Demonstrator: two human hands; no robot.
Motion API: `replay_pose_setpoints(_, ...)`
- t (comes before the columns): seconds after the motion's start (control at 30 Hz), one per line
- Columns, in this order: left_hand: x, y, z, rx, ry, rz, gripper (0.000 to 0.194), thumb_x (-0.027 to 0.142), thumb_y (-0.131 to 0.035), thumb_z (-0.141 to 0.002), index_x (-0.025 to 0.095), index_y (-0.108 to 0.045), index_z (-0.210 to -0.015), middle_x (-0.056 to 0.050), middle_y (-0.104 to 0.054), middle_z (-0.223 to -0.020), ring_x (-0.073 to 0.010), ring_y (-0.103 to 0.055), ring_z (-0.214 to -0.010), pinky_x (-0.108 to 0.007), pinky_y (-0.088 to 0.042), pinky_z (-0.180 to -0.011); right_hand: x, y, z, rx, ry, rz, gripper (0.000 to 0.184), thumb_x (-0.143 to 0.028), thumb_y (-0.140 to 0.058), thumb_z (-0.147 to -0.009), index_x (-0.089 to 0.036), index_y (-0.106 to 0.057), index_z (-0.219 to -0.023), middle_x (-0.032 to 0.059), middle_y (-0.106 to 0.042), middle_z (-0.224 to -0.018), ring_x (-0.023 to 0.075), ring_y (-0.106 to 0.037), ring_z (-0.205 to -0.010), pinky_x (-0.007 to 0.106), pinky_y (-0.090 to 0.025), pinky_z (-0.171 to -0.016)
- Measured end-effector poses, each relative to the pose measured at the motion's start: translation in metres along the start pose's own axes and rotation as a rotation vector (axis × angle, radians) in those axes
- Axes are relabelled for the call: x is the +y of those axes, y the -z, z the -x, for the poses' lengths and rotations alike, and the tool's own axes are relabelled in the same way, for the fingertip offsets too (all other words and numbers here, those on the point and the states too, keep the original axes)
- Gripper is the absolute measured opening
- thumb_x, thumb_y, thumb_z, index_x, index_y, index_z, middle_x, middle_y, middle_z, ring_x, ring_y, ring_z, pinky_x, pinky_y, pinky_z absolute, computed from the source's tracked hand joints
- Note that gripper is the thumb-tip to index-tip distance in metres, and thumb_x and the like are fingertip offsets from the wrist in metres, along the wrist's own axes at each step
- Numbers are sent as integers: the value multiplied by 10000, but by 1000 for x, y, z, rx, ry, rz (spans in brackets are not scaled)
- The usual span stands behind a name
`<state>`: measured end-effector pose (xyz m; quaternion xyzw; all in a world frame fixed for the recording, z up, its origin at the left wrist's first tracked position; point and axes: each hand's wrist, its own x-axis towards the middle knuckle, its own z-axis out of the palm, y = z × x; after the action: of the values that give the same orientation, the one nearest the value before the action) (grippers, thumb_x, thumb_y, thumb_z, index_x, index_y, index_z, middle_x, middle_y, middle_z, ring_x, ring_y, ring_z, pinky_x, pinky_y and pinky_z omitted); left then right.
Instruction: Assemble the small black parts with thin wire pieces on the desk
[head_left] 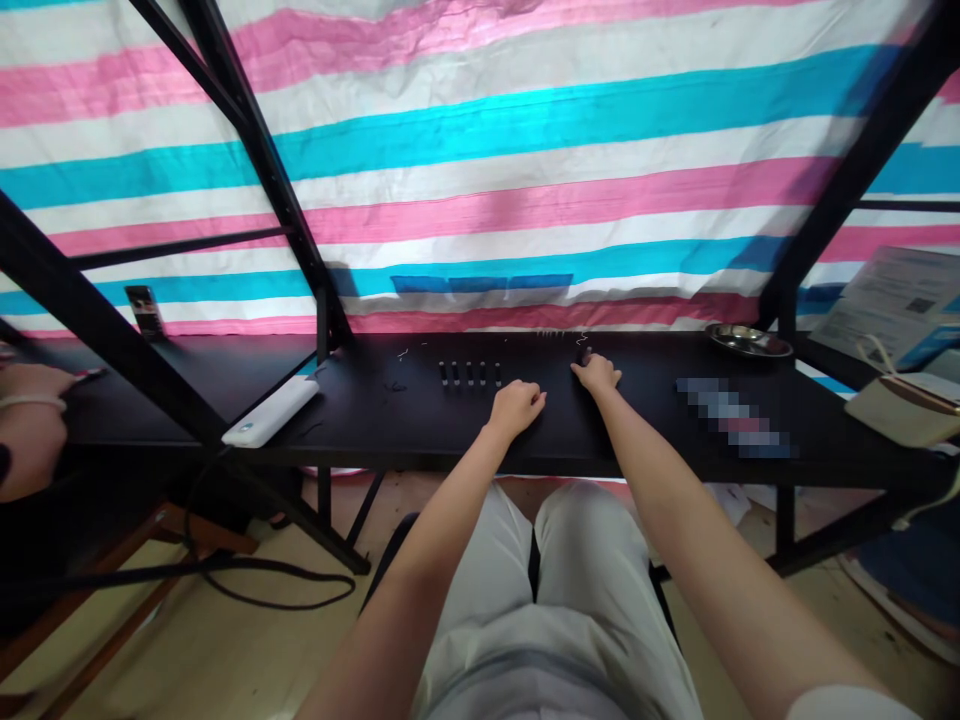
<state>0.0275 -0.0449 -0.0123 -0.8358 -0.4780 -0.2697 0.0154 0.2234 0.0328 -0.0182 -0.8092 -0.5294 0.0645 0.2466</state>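
i count five small black pegs [470, 374] upright in a row on the counter [645, 440]; my left grip [517, 408] sits wide and empty near them, my right grip [596, 375] touches another dark peg [584, 355], hold unclear.

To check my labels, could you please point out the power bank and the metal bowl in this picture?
Power bank [270, 411]: head view, top face.
Metal bowl [750, 354]: head view, front rim.
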Motion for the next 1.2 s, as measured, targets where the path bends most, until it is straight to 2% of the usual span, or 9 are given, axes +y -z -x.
replay_pose_setpoints(0.13,0,0,0,1,13,14,255,332,-466,-860,197,-591,-684,-34,-577,-680,-162,-531,-752,-244,-395,-649,-10,-6,6,10,119,44,267,-282,-466,-852,-153,-607,-1039,135,-625,-1067,253,-546,-1040,391,-381,-845)
replay_pose_setpoints(0.3,2,3,0,0,63,32,263,353,-454,-870,199,-627,-745,-39,-592,-703,-166,-546,-782,-247,-412,-682,-21,-10,31,-38,319,50,201,-262,-468,-853,-170,-610,-962,113,-648,-965,221,-588,-920,326,-406,-765)
replay_pose_setpoints(0.4,5,7,1,25,83,84,277,359,-427,-887,208,-639,-979,-32,-614,-742,-163,-554,-806,-245,-421,-715,-21,-10,50,-92,454,2,178,-272,-484,-846,-181,-609,-935,75,-652,-915,186,-589,-846,281,-400,-716)
replay_pose_setpoints(0.5,5,9,1,38,81,120,384,323,-408,-899,224,-506,-1258,-32,-640,-853,-161,-557,-862,-243,-430,-752,-18,-8,65,-137,575,-58,157,-274,-490,-842,-185,-608,-894,41,-646,-857,153,-574,-778,248,-384,-679)
replay_pose_setpoints(0.57,4,9,1,21,71,105,408,288,-402,-902,236,-468,-1301,-42,-640,-951,-166,-547,-923,-248,-431,-786,-16,-8,71,-135,634,-77,147,-271,-496,-843,-178,-606,-870,39,-642,-846,146,-563,-763,240,-378,-673)
replay_pose_setpoints(0.63,2,7,0,1,66,87,381,260,-407,-898,235,-506,-1265,-50,-631,-1024,-173,-535,-970,-257,-430,-817,-15,-8,74,-115,677,-79,136,-259,-506,-843,-169,-605,-866,50,-640,-869,148,-558,-786,241,-379,-690)
replay_pose_setpoints(0.8,-2,5,-1,68,114,155,254,193,-445,-873,198,-599,-1075,-53,-637,-1020,-168,-552,-966,-262,-428,-850,-17,-4,77,-107,700,-93,138,-262,-513,-853,-178,-612,-900,54,-642,-916,153,-568,-843,242,-389,-735)
replay_pose_setpoints(1.0,-3,10,0,305,209,304,230,204,-404,-897,178,-544,-1077,-64,-622,-1010,-148,-578,-940,-241,-440,-826,-19,7,86,9,587,-84,233,-291,-403,-913,-196,-600,-992,72,-654,-981,178,-594,-866,259,-395,-729)
replay_pose_setpoints(1.2,-3,9,-1,320,171,404,220,201,-412,-896,184,-541,-1073,-57,-622,-1021,-130,-590,-931,-226,-440,-838,-22,14,93,34,598,33,265,-269,-375,-919,-195,-593,-1050,92,-633,-1020,194,-586,-911,272,-391,-727)
